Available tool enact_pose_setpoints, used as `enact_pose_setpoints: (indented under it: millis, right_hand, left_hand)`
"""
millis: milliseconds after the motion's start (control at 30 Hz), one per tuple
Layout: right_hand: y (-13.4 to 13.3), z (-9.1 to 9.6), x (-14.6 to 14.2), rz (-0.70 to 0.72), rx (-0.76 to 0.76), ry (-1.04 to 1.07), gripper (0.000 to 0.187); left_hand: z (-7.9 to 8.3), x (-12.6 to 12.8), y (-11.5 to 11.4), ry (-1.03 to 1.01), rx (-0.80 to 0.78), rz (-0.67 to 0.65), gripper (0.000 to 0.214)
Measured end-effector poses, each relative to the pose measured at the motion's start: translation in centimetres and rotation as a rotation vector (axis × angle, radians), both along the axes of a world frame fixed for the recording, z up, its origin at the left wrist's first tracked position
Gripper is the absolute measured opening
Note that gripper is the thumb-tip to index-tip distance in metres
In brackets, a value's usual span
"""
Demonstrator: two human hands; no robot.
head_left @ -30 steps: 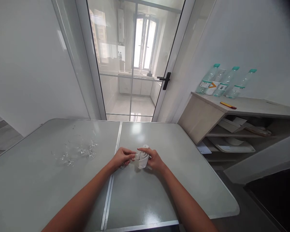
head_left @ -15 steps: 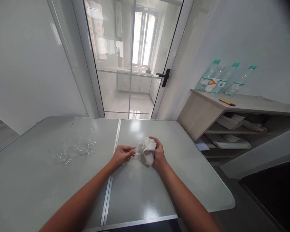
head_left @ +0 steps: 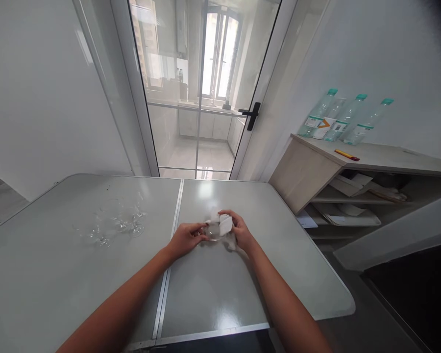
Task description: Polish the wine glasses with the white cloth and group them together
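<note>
A clear stemmed glass (head_left: 212,231) lies sideways between my hands above the grey table (head_left: 77,284). My left hand (head_left: 185,239) pinches its stem end with closed fingers. My right hand (head_left: 238,230) is closed on a white cloth (head_left: 224,224), pressed against the glass bowl. Part of the glass is hidden by the cloth and my fingers.
Several more clear stemmed glasses (head_left: 113,225) stand on the table's left half. A glass door (head_left: 202,88) with a black handle is behind the table. A wooden shelf (head_left: 353,166) at the right carries three water bottles (head_left: 347,120), an orange pen and papers.
My right hand has shifted the cloth round the glass bowl, from beside it to over its top. My left hand kept its hold on the stem. The view shifted slightly.
</note>
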State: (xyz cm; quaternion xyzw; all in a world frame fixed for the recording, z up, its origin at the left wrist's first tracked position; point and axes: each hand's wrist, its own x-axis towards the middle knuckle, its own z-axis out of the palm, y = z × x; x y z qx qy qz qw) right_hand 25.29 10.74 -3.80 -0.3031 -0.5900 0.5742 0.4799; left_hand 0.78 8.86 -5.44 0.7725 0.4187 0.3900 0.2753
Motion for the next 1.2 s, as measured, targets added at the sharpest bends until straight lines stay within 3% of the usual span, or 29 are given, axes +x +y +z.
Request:
enact_pose_setpoints:
  millis: [67,167,400,500,667,767,867,1000,1100,1200]
  right_hand:
    - [0.3,0.1,0.6,-0.056,-0.007,0.019,0.045]
    - [0.4,0.0,0.9,-0.024,0.022,-0.109,0.054]
    - [-0.3,0.0,-0.5,0.17,0.129,-0.315,0.047]
    - [-0.3,-0.1,-1.0,0.137,0.142,-0.352,0.041]
    - [-0.3,-0.4,-1.4,0.149,-0.083,-0.296,0.024]
    - [-0.3,-0.4,-1.5,0.118,-0.086,-0.273,0.027]
    - [-0.3,-0.6,-1.3,0.051,0.03,-0.244,0.04]
    - [-0.4,-0.9,-0.1,0.058,0.076,-0.142,0.045]
    - [-0.4,-0.7,0.7,0.214,0.142,-0.193,0.041]
    - [-0.3,-0.2,0.6,0.237,0.195,-0.265,0.041]
  left_hand:
    - [0.1,-0.2,0.1,-0.026,-0.015,0.031,0.03]
    - [0.1,-0.4,-0.1,0.079,0.054,0.031,0.026]
    - [0.1,0.2,-1.0,0.288,0.532,-0.152,0.019]
    - [0.4,0.4,-1.0,0.329,0.684,-0.144,0.019]
    - [0.2,0.3,-0.7,0.298,0.739,-0.087,0.02]
    - [0.0,0.3,-0.6,0.224,0.546,-0.05,0.024]
    - [0.3,0.6,-0.5,0.047,0.087,-0.043,0.037]
    - [1.0,1.1,-0.5,-0.281,-0.512,-0.193,0.048]
    - [1.6,1.3,-0.6,-0.368,-0.66,-0.29,0.051]
    - [1.9,1.3,-0.7,-0.318,-0.607,-0.215,0.053]
